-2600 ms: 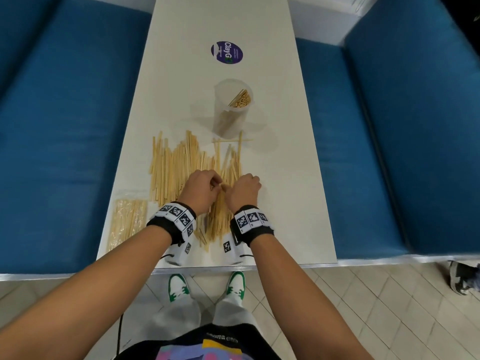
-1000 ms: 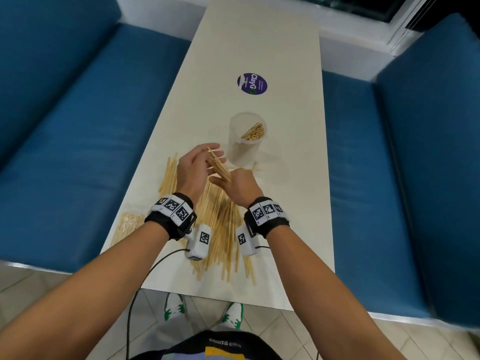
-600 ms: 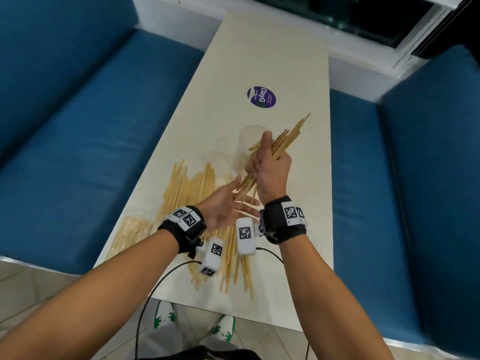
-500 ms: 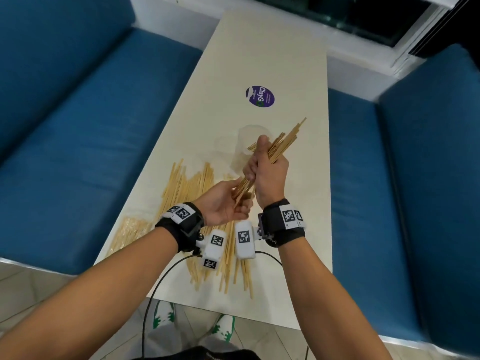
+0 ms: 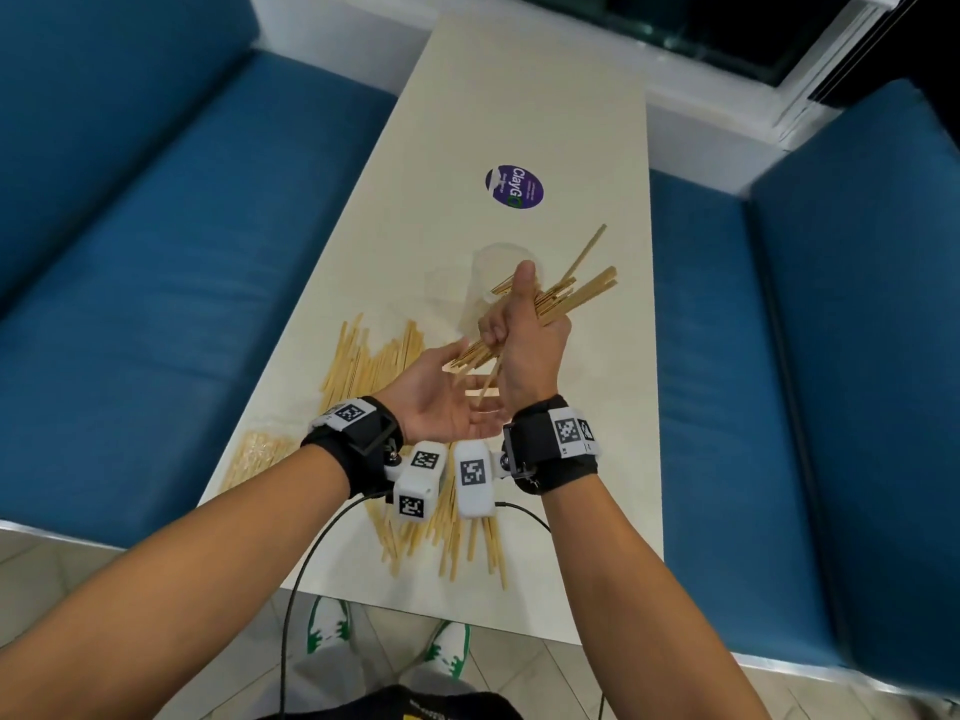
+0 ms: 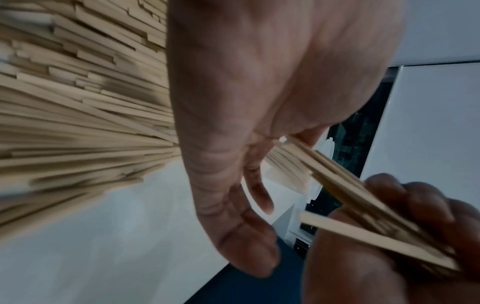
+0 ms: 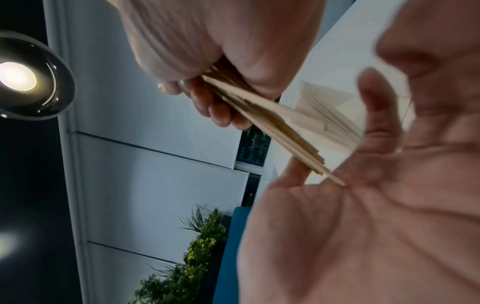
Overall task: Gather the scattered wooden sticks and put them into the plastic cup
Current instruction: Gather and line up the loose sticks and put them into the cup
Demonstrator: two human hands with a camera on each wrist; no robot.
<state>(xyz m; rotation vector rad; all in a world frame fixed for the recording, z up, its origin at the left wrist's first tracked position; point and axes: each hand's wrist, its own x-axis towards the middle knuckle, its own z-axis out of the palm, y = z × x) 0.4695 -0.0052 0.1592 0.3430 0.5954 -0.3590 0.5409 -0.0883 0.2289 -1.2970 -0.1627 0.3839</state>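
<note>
My right hand (image 5: 519, 330) grips a bundle of wooden sticks (image 5: 576, 298) in the air, slanting up to the right. The bundle's lower ends (image 7: 324, 170) touch the palm of my left hand (image 5: 447, 402), which lies open, palm up, just below. The clear plastic cup (image 5: 480, 288) stands on the table right behind my right hand, with several sticks inside it. Many loose sticks (image 5: 363, 361) lie on the table left of my hands, and more (image 5: 457, 543) under my wrists. In the left wrist view my left hand's fingers (image 6: 259, 195) are straight beside the bundle (image 6: 350, 195).
A clear packet of sticks (image 5: 254, 454) lies at the table's left edge. A purple sticker (image 5: 514, 187) is beyond the cup. Blue benches run along the left (image 5: 156, 304) and right (image 5: 779, 381) of the narrow white table (image 5: 597, 459).
Both hands lifted a bundle off the pile. My right hand took it and raised it by the cup. My left hand let go of the lower ends and opened flat beneath them.
</note>
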